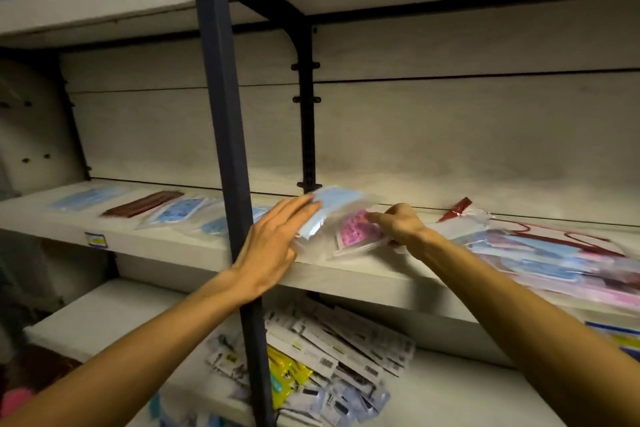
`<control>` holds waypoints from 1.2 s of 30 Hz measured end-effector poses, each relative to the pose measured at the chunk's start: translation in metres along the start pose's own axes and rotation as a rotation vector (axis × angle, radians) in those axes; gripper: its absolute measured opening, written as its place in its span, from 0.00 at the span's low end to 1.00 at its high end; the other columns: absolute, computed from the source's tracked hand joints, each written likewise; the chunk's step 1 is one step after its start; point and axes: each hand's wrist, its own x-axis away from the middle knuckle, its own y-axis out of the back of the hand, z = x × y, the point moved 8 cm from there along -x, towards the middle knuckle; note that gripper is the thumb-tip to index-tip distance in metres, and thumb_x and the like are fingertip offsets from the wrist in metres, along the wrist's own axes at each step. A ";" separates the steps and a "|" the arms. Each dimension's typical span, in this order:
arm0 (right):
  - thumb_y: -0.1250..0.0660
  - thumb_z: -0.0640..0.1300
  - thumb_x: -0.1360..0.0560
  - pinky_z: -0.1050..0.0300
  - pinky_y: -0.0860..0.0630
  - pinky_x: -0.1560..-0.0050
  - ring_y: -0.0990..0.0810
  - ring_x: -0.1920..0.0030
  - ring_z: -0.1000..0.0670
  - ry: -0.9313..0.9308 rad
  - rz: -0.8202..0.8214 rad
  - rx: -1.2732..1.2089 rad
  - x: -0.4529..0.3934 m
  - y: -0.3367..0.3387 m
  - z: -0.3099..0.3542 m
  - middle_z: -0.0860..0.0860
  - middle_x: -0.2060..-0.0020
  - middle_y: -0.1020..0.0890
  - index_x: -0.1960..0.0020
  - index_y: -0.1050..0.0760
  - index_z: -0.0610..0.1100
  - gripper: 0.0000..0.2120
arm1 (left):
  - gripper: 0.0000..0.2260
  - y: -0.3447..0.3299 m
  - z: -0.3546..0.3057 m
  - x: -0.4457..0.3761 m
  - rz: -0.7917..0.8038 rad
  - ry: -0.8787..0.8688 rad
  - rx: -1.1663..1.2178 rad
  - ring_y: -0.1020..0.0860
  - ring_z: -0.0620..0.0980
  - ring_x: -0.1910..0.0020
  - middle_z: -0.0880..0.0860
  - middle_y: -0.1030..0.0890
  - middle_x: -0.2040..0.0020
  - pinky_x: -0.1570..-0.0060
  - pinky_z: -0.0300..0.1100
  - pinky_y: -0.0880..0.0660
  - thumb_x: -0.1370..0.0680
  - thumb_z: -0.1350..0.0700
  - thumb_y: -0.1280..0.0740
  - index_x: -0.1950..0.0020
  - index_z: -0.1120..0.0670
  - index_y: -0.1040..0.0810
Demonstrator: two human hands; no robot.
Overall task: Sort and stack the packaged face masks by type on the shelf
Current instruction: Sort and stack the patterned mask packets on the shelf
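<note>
The right hand (398, 224) pinches a clear crinkly packet of pink patterned masks (356, 230) on the pale shelf (173, 239). The left hand (273, 243), fingers straight, touches a flat light-blue mask packet (329, 208) just beside it. A loose heap of mixed packets (554, 253) lies to the right.

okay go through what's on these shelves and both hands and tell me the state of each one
left hand: fingers straight, resting on the plain blue pack
right hand: fingers curled, gripping the pink pack
plain blue mask pack: sealed, tilted up off the shelf
pink patterned mask pack: sealed, lying flat
dark red mask pack: lying flat, apart from the rest
pile of mixed packs: unsorted, overlapping
packets on the lower shelf: loose heap
</note>
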 end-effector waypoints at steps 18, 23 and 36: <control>0.38 0.65 0.23 0.58 0.26 0.65 0.16 0.67 0.48 0.112 0.246 -0.273 0.110 -0.188 0.075 0.45 0.61 0.13 0.50 0.18 0.44 0.25 | 0.23 0.124 0.120 0.155 -0.045 -0.432 -0.339 0.31 0.57 0.25 0.57 0.30 0.25 0.27 0.55 0.33 0.22 0.56 0.28 0.27 0.55 0.26; 0.35 0.49 0.19 0.60 0.25 0.70 0.16 0.65 0.48 0.262 0.344 -0.343 0.106 -0.287 0.137 0.44 0.58 0.13 0.45 0.19 0.43 0.11 | 0.34 0.157 0.190 0.185 0.106 -0.265 -0.476 0.29 0.57 0.27 0.58 0.29 0.25 0.28 0.55 0.32 0.31 0.61 0.21 0.26 0.55 0.27; 0.38 0.35 0.22 0.57 0.22 0.67 0.17 0.67 0.48 0.410 0.280 -0.252 -0.034 -0.490 0.286 0.45 0.68 0.15 0.60 0.17 0.40 0.13 | 0.41 0.181 0.433 0.212 0.353 0.137 -0.650 0.24 0.55 0.32 0.56 0.26 0.27 0.34 0.47 0.27 0.41 0.60 0.19 0.28 0.55 0.26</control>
